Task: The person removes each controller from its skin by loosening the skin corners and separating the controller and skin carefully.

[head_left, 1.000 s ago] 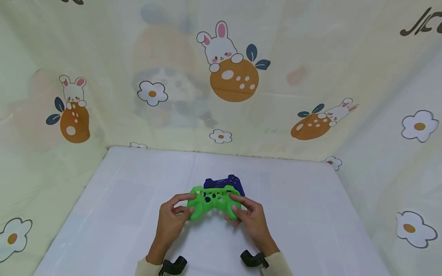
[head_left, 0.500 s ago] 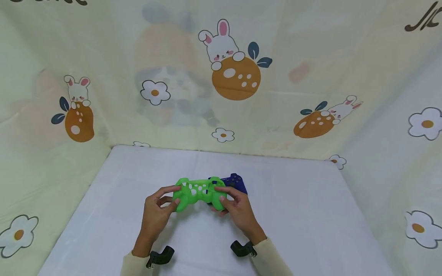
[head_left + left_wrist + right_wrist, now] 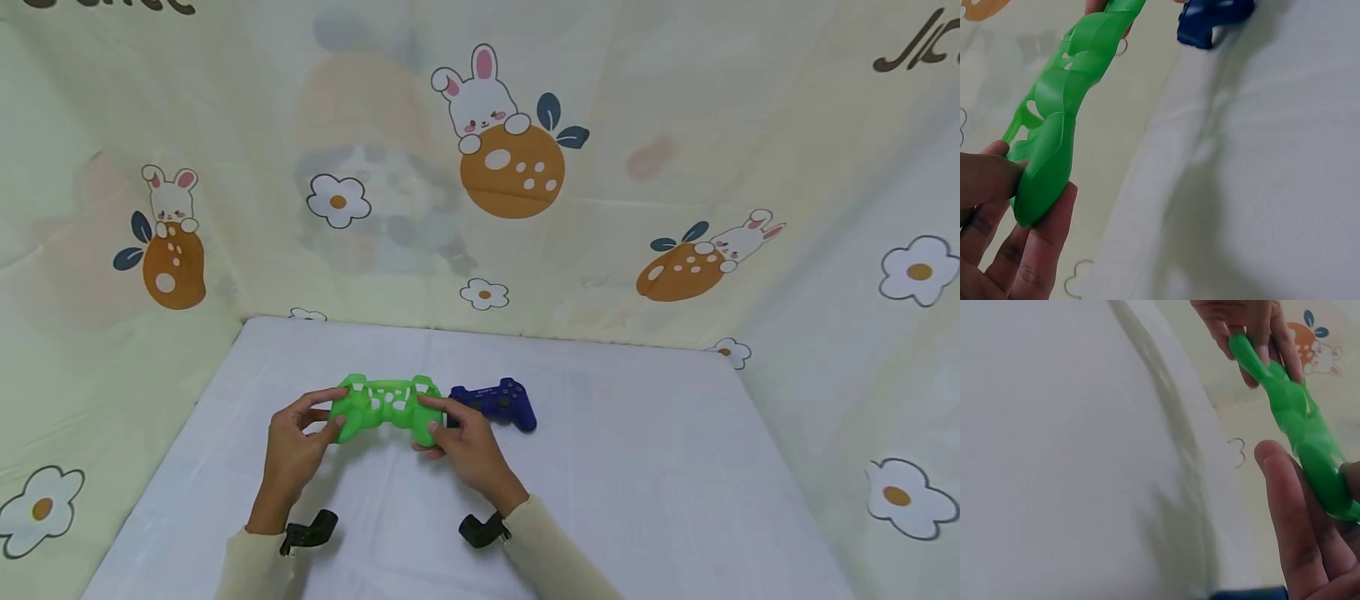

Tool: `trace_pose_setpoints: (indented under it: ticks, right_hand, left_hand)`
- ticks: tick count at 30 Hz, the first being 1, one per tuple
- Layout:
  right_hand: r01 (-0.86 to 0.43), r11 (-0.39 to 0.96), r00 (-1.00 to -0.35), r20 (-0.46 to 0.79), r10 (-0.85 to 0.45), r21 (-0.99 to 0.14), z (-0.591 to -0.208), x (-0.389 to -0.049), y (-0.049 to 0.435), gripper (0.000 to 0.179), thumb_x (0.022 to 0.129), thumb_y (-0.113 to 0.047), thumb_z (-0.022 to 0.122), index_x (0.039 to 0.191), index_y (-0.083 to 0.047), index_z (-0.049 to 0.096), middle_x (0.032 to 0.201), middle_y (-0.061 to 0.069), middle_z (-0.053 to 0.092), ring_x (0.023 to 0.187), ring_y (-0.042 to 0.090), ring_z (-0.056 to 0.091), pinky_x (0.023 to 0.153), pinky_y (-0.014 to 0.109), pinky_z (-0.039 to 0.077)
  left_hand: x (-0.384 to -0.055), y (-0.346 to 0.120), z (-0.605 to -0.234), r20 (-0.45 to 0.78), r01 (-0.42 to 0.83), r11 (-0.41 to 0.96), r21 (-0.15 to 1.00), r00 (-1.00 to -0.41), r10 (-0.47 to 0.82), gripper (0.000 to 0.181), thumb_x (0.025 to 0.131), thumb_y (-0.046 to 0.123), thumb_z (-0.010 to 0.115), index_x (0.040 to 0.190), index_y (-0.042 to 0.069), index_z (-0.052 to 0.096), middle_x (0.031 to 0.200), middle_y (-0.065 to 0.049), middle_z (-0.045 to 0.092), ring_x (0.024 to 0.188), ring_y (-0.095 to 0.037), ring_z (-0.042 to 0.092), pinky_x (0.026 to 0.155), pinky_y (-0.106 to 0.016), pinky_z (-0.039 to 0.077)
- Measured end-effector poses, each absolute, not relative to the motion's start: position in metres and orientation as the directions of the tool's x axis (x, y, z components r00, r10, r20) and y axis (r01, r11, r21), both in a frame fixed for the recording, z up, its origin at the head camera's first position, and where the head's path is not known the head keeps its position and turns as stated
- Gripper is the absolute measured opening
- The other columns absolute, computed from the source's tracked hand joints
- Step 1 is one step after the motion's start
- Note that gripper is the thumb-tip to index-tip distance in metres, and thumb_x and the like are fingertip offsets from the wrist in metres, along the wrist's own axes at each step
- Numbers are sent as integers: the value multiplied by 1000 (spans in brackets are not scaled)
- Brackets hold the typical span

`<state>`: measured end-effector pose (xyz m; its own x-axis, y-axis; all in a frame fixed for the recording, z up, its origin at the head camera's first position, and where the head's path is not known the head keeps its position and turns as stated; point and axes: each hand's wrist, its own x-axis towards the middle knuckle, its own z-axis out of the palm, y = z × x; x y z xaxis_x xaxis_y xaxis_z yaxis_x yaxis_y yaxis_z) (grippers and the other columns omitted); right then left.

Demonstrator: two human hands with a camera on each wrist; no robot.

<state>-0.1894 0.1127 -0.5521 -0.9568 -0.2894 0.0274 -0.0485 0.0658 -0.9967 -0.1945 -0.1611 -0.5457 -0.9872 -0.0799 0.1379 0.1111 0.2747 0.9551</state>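
Observation:
A bright green silicone game controller cover (image 3: 387, 407), with cut-out holes for buttons and sticks, is held up above the table between both hands. My left hand (image 3: 295, 446) pinches its left grip between thumb and fingers; the left wrist view shows the cover (image 3: 1054, 106) edge-on. At the other end my right hand (image 3: 476, 454) pinches the right grip, with some fingers behind it. A dark blue game controller (image 3: 504, 404) lies on the table just right of the cover, its left end partly hidden by the right hand's fingers.
The white table (image 3: 637, 467) carries shadows of the hands and cover. A pale cloth curtain (image 3: 585, 258) printed with rabbits, oranges and flowers hangs at the back and both sides. Black wrist mounts (image 3: 311, 531) stick out near both sleeves.
Both hands have moved left and slightly away with the green cover, off the front of the blue controller. The blue controller stays put and shows more fully.

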Motion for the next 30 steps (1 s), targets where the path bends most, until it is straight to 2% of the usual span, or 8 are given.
trace_pose_setpoints:
  ticks: [4, 7, 10, 14, 17, 19, 21, 30]
  right_hand:
    - [-16, 119, -967, -15, -253, -993, -557, -194, 94, 47, 106, -8, 63, 147, -30, 63, 160, 14, 52, 88, 26, 82, 80, 31, 64]
    - [15, 166, -974, -51, -218, -986, -564, -197, 82, 47, 104, -10, 66, 145, -33, 64, 149, 18, 63, 82, 24, 82, 79, 27, 63]
    - [49, 199, -981, -84, -172, -979, -570, -198, 72, 47, 102, -9, 68, 143, -33, 66, 115, 20, 78, 75, 21, 81, 73, 27, 63]
    - [82, 218, -987, -110, -118, -973, -575, -199, 62, 47, 101, -7, 69, 143, -28, 67, 78, 20, 76, 66, 18, 78, 63, 29, 62]
    - [79, 207, -989, -103, -107, -975, -579, -198, 58, 49, 100, -2, 68, 145, -19, 64, 119, 24, 76, 63, 18, 77, 56, 32, 62]
    - [76, 208, -989, -100, -108, -975, -582, -197, 57, 50, 99, 1, 68, 147, -14, 63, 153, 21, 59, 63, 17, 77, 54, 32, 61]
    - [70, 220, -988, -97, -117, -973, -583, -196, 56, 52, 98, 3, 68, 148, -10, 60, 173, 12, 35, 61, 17, 76, 52, 33, 60]
    - [66, 269, -987, -103, -125, -961, -589, -196, 58, 54, 96, 2, 72, 148, -9, 61, 173, 5, 37, 56, 14, 74, 52, 33, 60]
  left_hand:
    - [-202, -173, -551, 113, 72, 343, 936, -988, -102, 38, 94, 0, 75, 128, 16, 76, 140, -8, 70, 100, -6, 68, 73, -22, 58]
    - [-207, -180, -555, 85, 33, 385, 923, -990, -117, 39, 94, 1, 76, 129, 18, 76, 139, -8, 70, 104, -11, 67, 75, -21, 54]
    - [-211, -184, -559, 53, -2, 406, 914, -991, -125, 39, 94, 2, 75, 130, 18, 76, 138, -9, 71, 110, -20, 67, 78, -21, 52]
    - [-216, -185, -565, 34, -25, 443, 896, -992, -125, 39, 94, 2, 74, 130, 17, 76, 138, -12, 71, 117, -30, 66, 86, -30, 51]
    - [-219, -185, -570, 43, -21, 494, 869, -992, -118, 38, 94, 2, 75, 129, 15, 76, 136, -14, 73, 119, -35, 67, 95, -41, 48]
    - [-220, -185, -574, 54, -13, 527, 850, -992, -111, 38, 93, 1, 75, 128, 13, 76, 132, -17, 74, 119, -38, 67, 96, -44, 46]
    - [-220, -184, -576, 64, -5, 550, 835, -992, -106, 37, 92, 1, 76, 127, 12, 76, 127, -20, 75, 117, -40, 68, 93, -44, 47]
    - [-221, -187, -581, 87, 14, 626, 780, -992, -87, 38, 91, 1, 78, 126, 13, 77, 115, -21, 77, 109, -37, 68, 81, -36, 41]
